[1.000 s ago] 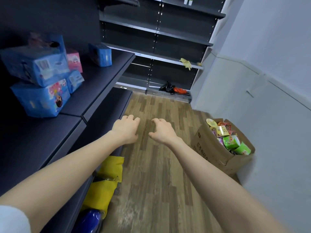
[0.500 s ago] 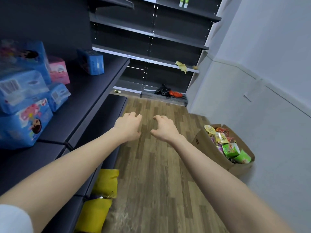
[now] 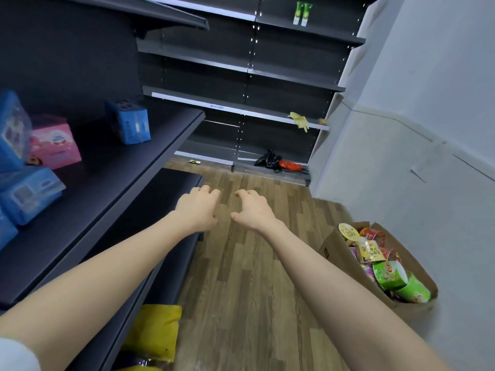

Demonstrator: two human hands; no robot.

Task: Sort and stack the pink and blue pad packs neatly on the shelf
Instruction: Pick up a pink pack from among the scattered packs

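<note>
Soft, even light is filling the room. It is seeming to come from above, and the pale wall [image 3: 428, 103] at the right is looking brightest. The dark shelf [image 3: 107, 178] at the left is taking little light, and the space under it is sinking into deep shadow. The wooden floor [image 3: 241, 263] is giving a mild sheen without hard glare, while a white strip [image 3: 192, 101] on the far shelving [image 3: 281, 49] is shining faintly. The wide lens is bending straight lines, so this shelving is leaning and curving toward the borders. At the left border the blue packs [image 3: 12, 129] are appearing stretched and smeared. The forearms [image 3: 107, 277] near the bottom are looking swollen and slightly soft.
</note>
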